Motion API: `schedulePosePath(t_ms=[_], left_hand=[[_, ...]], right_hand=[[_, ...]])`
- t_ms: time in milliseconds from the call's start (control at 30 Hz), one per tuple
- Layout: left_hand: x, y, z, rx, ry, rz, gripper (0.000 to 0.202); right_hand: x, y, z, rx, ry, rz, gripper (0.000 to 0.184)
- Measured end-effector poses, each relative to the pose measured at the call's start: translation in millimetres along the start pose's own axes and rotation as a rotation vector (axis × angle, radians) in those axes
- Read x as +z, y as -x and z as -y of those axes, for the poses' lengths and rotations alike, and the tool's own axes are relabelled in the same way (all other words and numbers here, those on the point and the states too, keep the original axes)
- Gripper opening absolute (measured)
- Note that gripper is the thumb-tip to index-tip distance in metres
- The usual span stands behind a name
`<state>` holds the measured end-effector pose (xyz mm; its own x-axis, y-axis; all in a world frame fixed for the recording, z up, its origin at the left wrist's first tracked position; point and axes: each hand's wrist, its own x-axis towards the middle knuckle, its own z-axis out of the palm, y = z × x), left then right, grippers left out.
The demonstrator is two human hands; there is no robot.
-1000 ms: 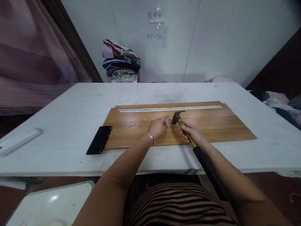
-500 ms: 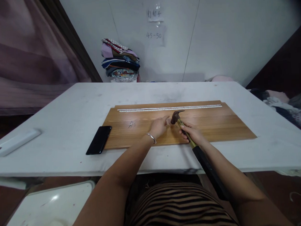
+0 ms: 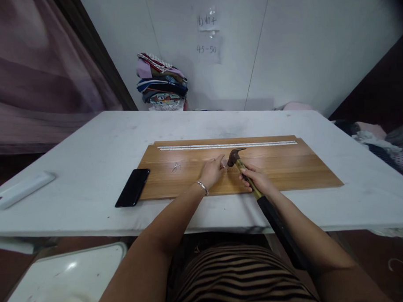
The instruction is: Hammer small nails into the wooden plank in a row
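Bare arms all the way up, with a thin silver bangle at the left hand and a brown-and-black striped outfit below.

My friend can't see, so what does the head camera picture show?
A person's right hand grips a hammer, its head low over a wooden board on a white table. The left hand rests on the board beside it; a black phone lies left of the board.

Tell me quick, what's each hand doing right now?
Left hand: on the wooden board, fingers pinched beside the head of the hammer; whether it holds anything cannot be told.
Right hand: closed around the hammer handle.
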<state>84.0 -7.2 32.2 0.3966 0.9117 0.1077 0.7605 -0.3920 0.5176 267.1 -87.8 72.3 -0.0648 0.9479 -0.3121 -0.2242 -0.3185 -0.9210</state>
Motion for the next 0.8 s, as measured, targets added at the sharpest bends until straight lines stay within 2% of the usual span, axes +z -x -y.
schedulePosePath(t_ms=[267, 433, 533, 633, 800], left_hand=[[-0.8, 4.9, 5.5, -0.004, 0.064, -0.039, 0.06], [-17.5, 14.6, 31.1, -0.06, 0.102, -0.148, 0.06], [-30.6, 23.8, 52.3, -0.128, 0.027, -0.202, 0.046], [-38.4, 35.3, 68.1, -0.151, -0.082, -0.162, 0.036], [-34.7, 47.2, 76.9, -0.109, -0.241, -0.124, 0.025]], right_hand=[[8.0, 3.5, 5.0, 0.004, -0.002, 0.012, 0.052], [12.4, 4.3, 6.7, 0.025, -0.002, 0.02, 0.047], [14.3, 2.8, 5.8, 0.029, 0.009, 0.031, 0.045], [16.5, 1.3, 5.2, 0.033, 0.025, 0.038, 0.046], [20.4, 0.0, 4.9, 0.036, 0.024, 0.033, 0.043]])
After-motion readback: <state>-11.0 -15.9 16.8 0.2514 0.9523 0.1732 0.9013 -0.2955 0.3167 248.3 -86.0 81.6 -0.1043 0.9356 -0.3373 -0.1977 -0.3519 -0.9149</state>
